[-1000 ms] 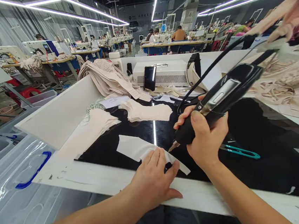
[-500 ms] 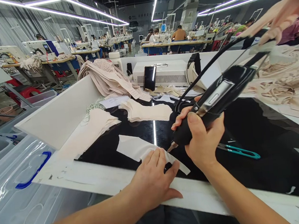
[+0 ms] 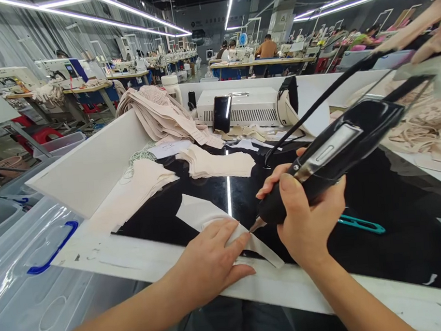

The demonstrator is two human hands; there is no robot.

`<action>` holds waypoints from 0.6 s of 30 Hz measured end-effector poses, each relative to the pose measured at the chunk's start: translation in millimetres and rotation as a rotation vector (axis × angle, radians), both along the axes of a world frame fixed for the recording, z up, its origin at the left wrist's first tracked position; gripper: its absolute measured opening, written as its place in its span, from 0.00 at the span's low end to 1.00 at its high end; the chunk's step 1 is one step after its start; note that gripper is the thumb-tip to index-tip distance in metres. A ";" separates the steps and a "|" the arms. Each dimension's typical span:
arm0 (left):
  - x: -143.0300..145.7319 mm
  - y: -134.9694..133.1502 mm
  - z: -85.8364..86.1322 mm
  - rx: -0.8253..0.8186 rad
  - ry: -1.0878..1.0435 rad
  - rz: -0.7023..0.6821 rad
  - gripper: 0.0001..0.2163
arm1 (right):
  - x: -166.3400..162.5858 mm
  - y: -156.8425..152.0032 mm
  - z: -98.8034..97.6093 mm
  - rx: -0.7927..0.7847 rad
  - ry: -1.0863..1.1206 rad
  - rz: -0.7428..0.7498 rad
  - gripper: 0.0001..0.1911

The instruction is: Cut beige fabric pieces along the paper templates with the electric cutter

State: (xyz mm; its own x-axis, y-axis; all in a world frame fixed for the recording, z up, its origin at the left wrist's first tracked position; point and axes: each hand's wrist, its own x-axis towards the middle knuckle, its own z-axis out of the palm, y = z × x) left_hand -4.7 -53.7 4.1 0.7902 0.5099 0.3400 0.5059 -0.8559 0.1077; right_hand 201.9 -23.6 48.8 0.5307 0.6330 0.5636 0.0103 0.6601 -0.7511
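Observation:
A white fabric piece lies on the black tabletop, its narrow end pointing toward the front edge. My left hand rests flat on its middle, fingers stretched out and thumb spread to the side. My right hand is wrapped round a black corded handheld tool, whose exact kind I cannot make out. Its pointed metal tip meets the fabric's edge beside my left fingertips. Teal thread snips lie right of my right hand, partly hidden by it.
Stacked cream fabric pieces lie behind the work, near a phone and a white vented box. Heaped beige fabric sits at right. Another person's blurred hand is at upper right. A clear plastic bin stands at left.
The tool's rear end has swung right, and its tip sits slightly lower along the fabric's edge. My left hand has slid a little left. The other person's hand has moved right.

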 end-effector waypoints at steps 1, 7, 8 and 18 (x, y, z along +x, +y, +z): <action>0.3 -1.3 -0.9 0.014 0.006 -0.002 0.28 | -0.8 -1.9 0.0 0.004 0.007 0.001 0.30; 2.2 -3.8 -10.5 0.036 0.039 -0.007 0.34 | -0.8 -5.8 1.4 -0.006 0.017 0.029 0.31; 2.2 -3.5 -11.2 0.044 0.045 -0.012 0.35 | -0.3 -4.6 2.1 -0.010 0.021 0.030 0.31; 4.0 -4.5 -17.8 0.092 0.043 -0.028 0.38 | -0.8 13.8 -0.5 0.014 0.057 0.051 0.32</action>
